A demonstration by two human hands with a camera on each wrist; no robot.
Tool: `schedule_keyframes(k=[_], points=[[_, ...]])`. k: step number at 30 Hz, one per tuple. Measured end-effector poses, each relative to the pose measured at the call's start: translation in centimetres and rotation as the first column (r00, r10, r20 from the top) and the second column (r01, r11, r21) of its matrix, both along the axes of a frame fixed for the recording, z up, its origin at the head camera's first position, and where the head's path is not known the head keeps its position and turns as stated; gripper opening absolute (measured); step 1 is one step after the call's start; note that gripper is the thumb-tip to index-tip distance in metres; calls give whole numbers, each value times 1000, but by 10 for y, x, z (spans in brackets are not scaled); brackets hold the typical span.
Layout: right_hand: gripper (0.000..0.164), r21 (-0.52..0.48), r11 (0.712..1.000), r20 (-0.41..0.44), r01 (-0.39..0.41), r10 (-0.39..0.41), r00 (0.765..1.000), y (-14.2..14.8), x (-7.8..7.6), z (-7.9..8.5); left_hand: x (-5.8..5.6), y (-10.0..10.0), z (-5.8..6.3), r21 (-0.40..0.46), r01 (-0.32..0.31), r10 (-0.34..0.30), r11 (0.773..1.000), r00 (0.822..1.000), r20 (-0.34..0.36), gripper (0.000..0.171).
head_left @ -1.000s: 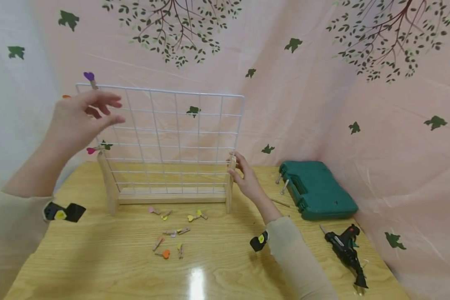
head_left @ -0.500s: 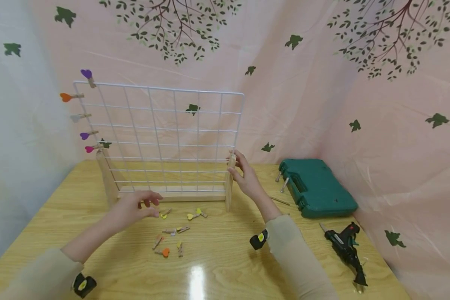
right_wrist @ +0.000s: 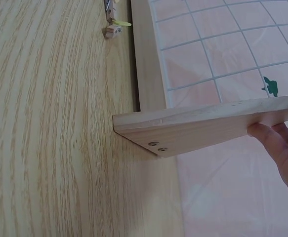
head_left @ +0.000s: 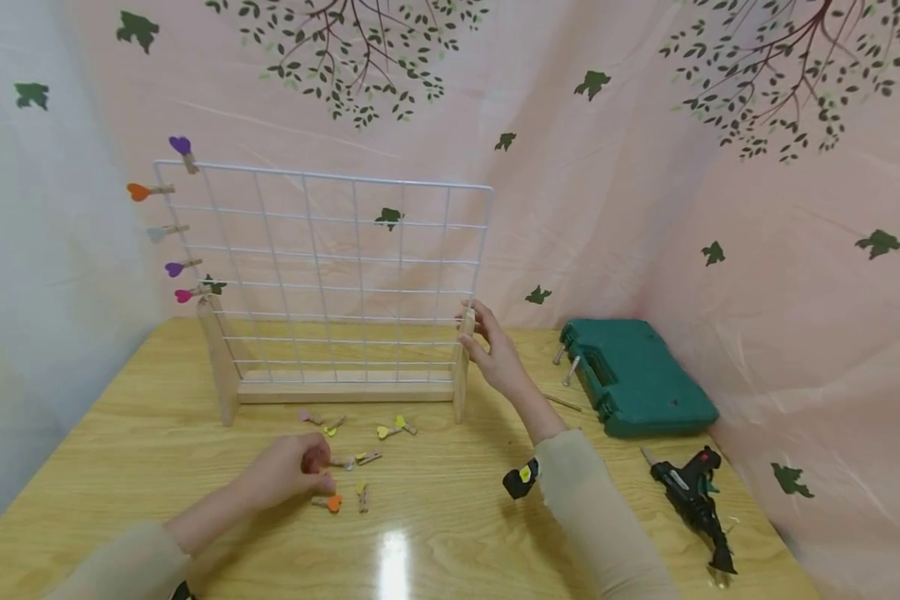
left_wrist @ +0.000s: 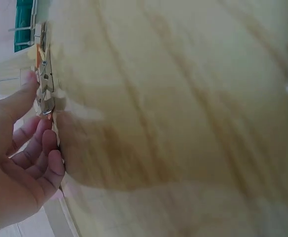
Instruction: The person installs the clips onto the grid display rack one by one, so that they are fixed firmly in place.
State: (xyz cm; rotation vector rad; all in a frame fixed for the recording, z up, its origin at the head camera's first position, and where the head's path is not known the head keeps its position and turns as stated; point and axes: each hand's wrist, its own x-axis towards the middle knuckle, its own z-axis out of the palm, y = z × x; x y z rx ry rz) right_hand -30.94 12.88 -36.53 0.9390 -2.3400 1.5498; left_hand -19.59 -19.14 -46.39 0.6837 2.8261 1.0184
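Note:
A white wire grid (head_left: 401,181) stands upright in a wooden stand (head_left: 345,392). Several heart-topped clothespins, among them an orange one (head_left: 138,192), are clipped along its left edge, and a purple one (head_left: 182,147) sits on the top wire. My right hand (head_left: 495,354) grips the stand's right upright (right_wrist: 203,123), fingers behind and thumb in front. Low over the table, my left hand (head_left: 277,475) has thumb and fingertips apart around a clothespin mostly hidden by the hand. Beside it lie an orange-heart clothespin (head_left: 334,503) and a yellow one (head_left: 363,497).
More loose clothespins, such as a yellow-heart one (head_left: 385,432), lie before the stand. A green tool case (head_left: 645,383) is at the back right, with bolts (head_left: 571,371) beside it. A black glue gun (head_left: 686,496) lies nearer. Printed cloth (head_left: 555,192) hangs behind the table.
My left hand has come down from the grid's upper left to the loose clothespins on the table, uncovering the clipped ones. My right hand keeps its grip on the upright.

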Motion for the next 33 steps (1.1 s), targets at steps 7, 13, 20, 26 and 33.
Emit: schedule_keyframes(k=[7,13,20,26,33], points=[[51,-3,1000,9,-17,17,1000,-3,-1,-2,4,-1,1,-20,-41,41,999,999,4,29],[52,4,1000,18,-13,13,1000,-5,-2,-3,4,-6,3,18,-17,16,1000,999,34,24],[52,-8,1000,19,-12,12,1000,-4,0,-2,-1,-8,27,68,-25,25,997,1000,2,12],[51,-3,1000,29,12,-12,1000,-2,2,-1,-13,-9,69,107,-69,80,992,991,-105,11],[50,9,1000,14,25,-25,1000,0,0,0,-22,-15,130,223,-155,203,962,957,-208,14]])
